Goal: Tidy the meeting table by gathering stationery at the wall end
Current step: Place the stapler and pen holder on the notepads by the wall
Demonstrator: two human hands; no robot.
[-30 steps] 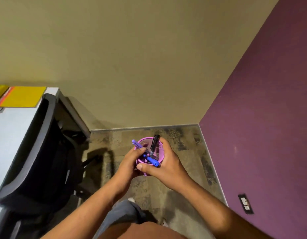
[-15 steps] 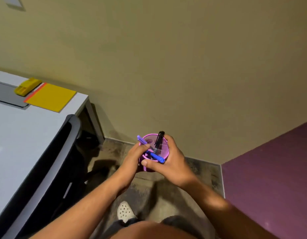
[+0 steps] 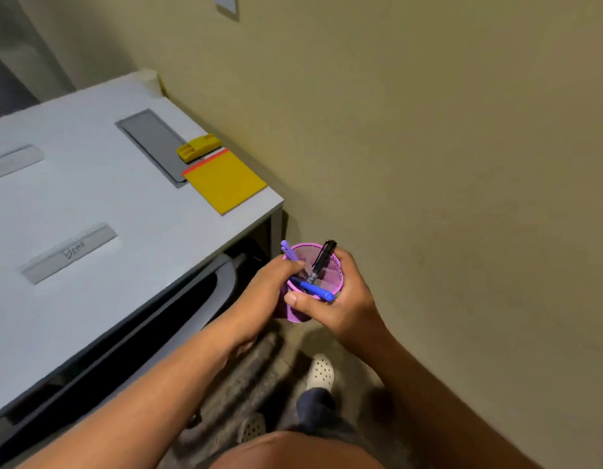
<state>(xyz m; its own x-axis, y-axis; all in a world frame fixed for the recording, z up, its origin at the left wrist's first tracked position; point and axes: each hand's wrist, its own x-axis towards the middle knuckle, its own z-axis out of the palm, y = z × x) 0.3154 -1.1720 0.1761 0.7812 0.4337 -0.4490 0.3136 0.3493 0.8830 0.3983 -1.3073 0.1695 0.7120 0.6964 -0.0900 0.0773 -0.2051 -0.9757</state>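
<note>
A pink mesh pen cup (image 3: pixel 329 268) is held in the air beside the table's corner, off the tabletop. My right hand (image 3: pixel 340 301) wraps its right side and my left hand (image 3: pixel 269 292) grips its left side. A black pen (image 3: pixel 323 258), a blue pen (image 3: pixel 315 290) and a purple pen (image 3: pixel 288 250) stick out of it. On the grey meeting table (image 3: pixel 90 204), at the wall end, lie a yellow notepad (image 3: pixel 225 181) with an orange edge and a yellow stapler (image 3: pixel 198 148).
Two grey name strips (image 3: pixel 68 252) and a dark grey inset panel (image 3: pixel 151 143) sit in the tabletop. A chair back (image 3: pixel 178 309) is tucked under the table edge. The beige wall (image 3: pixel 428 147) is close on the right. My feet stand on patterned carpet below.
My view has swung left from the purple wall corner to the table. The cup stays in both hands and now hangs close to the table's corner.
</note>
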